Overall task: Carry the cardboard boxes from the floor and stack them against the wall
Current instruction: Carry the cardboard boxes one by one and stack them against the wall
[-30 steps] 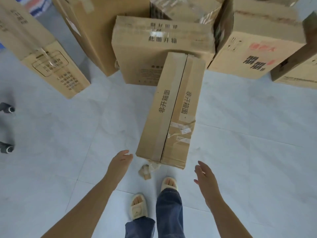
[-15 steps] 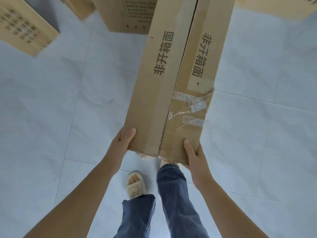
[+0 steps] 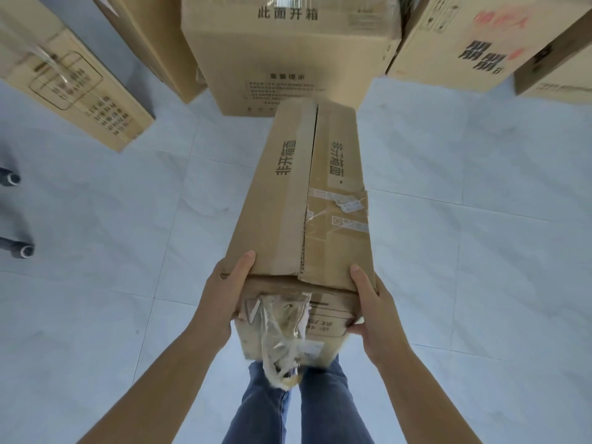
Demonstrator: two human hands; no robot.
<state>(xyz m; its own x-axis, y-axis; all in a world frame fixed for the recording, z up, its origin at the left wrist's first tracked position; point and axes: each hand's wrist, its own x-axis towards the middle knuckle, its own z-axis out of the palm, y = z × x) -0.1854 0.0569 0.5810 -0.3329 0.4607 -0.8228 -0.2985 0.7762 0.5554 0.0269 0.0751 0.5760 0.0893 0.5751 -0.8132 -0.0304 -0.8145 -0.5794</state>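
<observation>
Currently, step: lift and carry, near end of 1 long cardboard box [image 3: 307,200] raised off the tiled floor [image 3: 112,251]; whether the far end is off the floor cannot be told.
Left hand [image 3: 224,293]: grips the near left corner, thumb on top face, fingers wrapped under and hidden.
Right hand [image 3: 368,302]: grips the near right corner, thumb on top edge, fingers curled round the end face's lower edge.
Box position: in front of the person's legs [image 3: 298,408], long axis pointing away, far end close to a large carton [image 3: 288,56].
Box condition: top seam split, tape peeling, torn plastic wrap [image 3: 282,334] hanging loose from the near end.
Surroundings: 3 more cartons in view, 1 at left [image 3: 70,78], 1 at right [image 3: 458,43], 1 at far right edge [image 3: 557,75]; 2 chair casters [image 3: 19,216] at left edge.
Wall: not in view, stack spot cannot be told.
Next move, judged: bring the whole box level and close to the body, then turn toward the wall.
Risk, judged: end-only grip on a long box may let the far end sag; dangling wrap could catch the feet.
</observation>
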